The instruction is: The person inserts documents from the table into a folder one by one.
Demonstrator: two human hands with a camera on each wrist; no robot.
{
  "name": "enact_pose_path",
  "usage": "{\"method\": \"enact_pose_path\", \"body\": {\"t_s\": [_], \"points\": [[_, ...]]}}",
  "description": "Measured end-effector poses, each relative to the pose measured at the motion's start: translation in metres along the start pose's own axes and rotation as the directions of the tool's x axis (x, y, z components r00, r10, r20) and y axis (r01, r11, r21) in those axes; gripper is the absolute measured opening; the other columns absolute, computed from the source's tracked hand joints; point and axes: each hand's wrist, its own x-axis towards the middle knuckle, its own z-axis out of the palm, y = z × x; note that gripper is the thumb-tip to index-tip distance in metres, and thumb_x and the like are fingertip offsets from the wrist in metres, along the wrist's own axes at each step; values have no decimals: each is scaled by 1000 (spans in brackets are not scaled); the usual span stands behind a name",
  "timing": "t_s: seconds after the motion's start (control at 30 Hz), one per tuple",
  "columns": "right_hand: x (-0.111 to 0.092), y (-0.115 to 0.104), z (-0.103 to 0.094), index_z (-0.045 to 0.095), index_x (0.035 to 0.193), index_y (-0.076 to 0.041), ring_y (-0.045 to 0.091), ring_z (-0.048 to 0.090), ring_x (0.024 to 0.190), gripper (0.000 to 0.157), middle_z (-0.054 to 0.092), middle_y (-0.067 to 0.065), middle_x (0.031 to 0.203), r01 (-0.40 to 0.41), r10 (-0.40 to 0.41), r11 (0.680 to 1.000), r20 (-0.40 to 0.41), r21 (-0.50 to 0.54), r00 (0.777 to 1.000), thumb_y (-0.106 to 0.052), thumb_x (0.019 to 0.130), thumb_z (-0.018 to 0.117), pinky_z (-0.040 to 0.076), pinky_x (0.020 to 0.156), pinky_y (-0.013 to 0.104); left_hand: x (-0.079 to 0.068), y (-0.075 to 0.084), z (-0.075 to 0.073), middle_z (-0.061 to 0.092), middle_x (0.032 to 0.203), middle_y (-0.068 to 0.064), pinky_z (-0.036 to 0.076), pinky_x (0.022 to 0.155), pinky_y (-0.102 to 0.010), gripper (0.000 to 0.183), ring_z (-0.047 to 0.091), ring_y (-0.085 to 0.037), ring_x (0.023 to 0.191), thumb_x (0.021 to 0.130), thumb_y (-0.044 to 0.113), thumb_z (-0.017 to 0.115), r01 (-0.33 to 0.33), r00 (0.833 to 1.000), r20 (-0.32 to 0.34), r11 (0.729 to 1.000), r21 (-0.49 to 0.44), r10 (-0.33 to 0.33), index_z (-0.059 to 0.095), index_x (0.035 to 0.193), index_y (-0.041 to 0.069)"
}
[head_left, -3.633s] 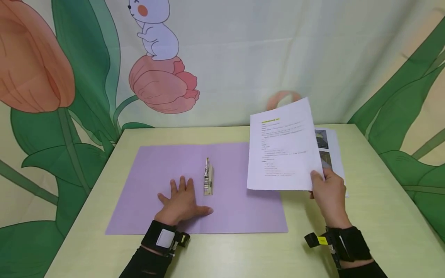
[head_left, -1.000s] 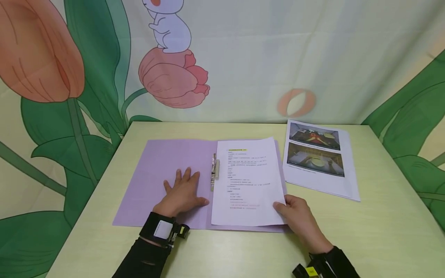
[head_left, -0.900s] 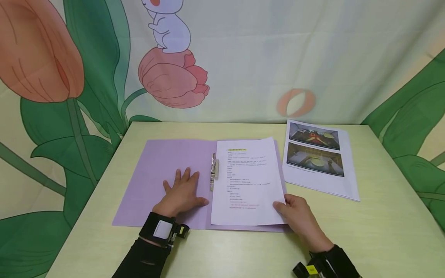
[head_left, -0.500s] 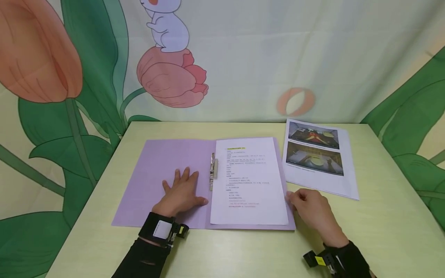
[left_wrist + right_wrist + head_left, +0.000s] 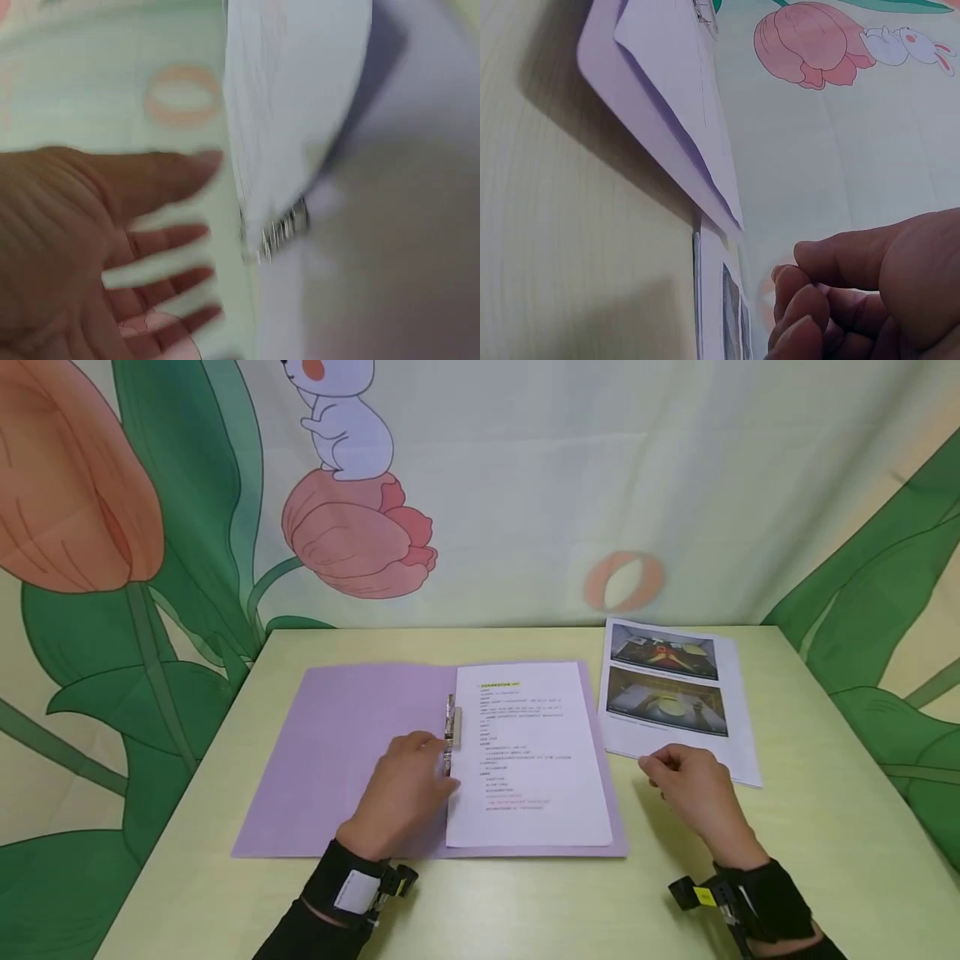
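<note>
While the left hand (image 5: pixel 405 789) hung close to the metal clip (image 5: pixel 452 735), fingers loose and gripping nothing, the right hand (image 5: pixel 697 793) was softly curled, also holding nothing. White paper (image 5: pixel 532 768) lay on the purple folder's (image 5: pixel 341 752) 3 o'clock side. Clipping it seemed to be the step, so the clip likely needed pushing down. Photo pages (image 5: pixel 678 702) sat at 2 o'clock; bare table (image 5: pixel 525 910) gave room at 6 o'clock, past the folder's edge.
</note>
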Motion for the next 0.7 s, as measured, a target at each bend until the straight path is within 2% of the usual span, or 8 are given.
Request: {"method": "enact_pose_path", "body": {"t_s": [0.03,0.07,0.13,0.23,0.3,0.5,0.6,0.7], "points": [[1,1,0,69,97,-4,20,57,66,32,68,12,81,-5,5,1000,-2,3,1000,-34,95,59,44,52,33,-1,6,3,61,125,-13,44,98,-49,49,50,-32,118,79,30,77,-87,996,1,996,6,87,65,119,6],[1,3,-1,69,97,-3,20,57,65,31,68,12,80,-9,9,1000,-9,2,1000,-33,95,59,44,52,33,-2,11,6,63,122,-10,45,98,-45,46,52,-29,116,79,30,78,-169,985,14,986,6,169,66,117,8],[2,7,-3,69,97,-3,20,56,63,30,67,12,79,-17,16,1000,-31,-4,999,-32,95,59,44,51,33,-4,18,13,65,119,-7,45,100,-40,43,53,-24,115,79,31,78,-307,951,53,952,3,306,67,114,10],[5,15,-9,69,96,-3,21,55,62,30,67,11,76,-25,22,999,-79,-33,997,-31,95,59,42,51,32,-3,24,25,66,118,-4,44,100,-38,43,54,-21,115,78,32,78,-404,910,111,915,20,399,68,115,11],[7,23,-15,69,97,-3,22,54,64,30,67,11,76,-32,24,998,-122,-62,992,-31,95,58,41,52,32,-3,25,31,65,119,-4,44,101,-39,45,54,-22,115,77,32,79,-418,902,133,908,26,412,68,115,11],[15,52,-31,69,97,2,28,56,69,31,69,17,84,-66,28,986,-234,-156,972,-26,94,55,38,54,34,-8,23,39,61,126,-6,40,105,-41,67,51,-24,120,68,46,84,-407,903,170,913,42,395,64,121,11],[21,63,-38,66,99,5,36,58,73,34,68,23,89,-130,81,972,-239,-194,968,-26,95,55,40,55,39,-12,21,40,60,127,-7,39,106,-43,72,50,-25,121,66,49,84,-399,908,162,916,47,387,62,122,11],[29,70,-43,59,106,11,45,57,84,46,64,31,98,-201,150,953,-220,-228,964,-33,95,56,41,58,46,-14,18,40,60,128,-8,39,106,-43,71,50,-26,121,66,48,84,-389,913,150,920,49,378,62,123,11]]}}
